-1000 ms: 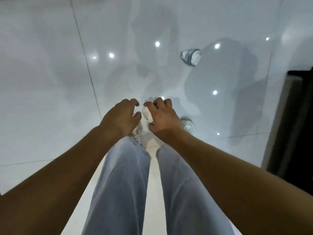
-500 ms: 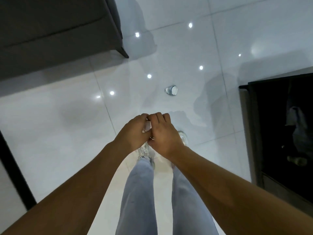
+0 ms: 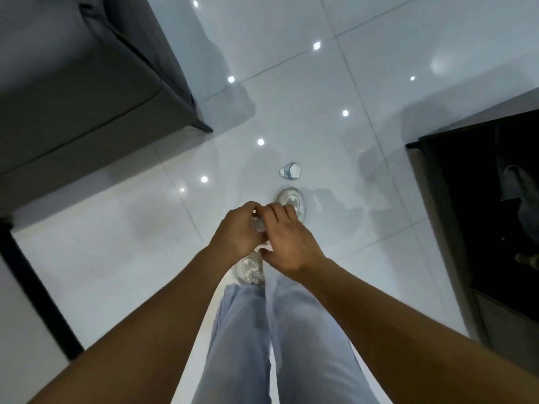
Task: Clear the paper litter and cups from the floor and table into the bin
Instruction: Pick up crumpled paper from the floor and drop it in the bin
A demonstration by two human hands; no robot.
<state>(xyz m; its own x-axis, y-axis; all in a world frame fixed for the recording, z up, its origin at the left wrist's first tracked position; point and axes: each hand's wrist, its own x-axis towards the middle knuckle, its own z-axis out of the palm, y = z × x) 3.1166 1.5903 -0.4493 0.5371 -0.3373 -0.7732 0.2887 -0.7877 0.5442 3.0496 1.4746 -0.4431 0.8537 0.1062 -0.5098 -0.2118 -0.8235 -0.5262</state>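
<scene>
White crumpled paper (image 3: pixel 258 225) is pinched between the left hand (image 3: pixel 239 231) and right hand (image 3: pixel 287 243) above the glossy floor (image 3: pixel 116 258); light, soft, likely easily squeezed anywhere. A small cup (image 3: pixel 290 171) lies ahead.

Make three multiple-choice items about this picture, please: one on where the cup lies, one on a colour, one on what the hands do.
1. Where does the cup lie?
A. on the floor, ahead of the forward shoe
B. on the sofa
C. in the left hand

2. What colour are the trousers?
A. black
B. light blue
C. red

3. What are the two hands doing?
A. hanging at the sides
B. resting flat on the floor
C. meeting around a white wad of paper

Key: 1 A, the cup lies on its side on the tile beyond the shoe. 2 B, both legs show pale blue cloth. 3 C, the left hand and right hand curl their fingers on the wad between them.
</scene>
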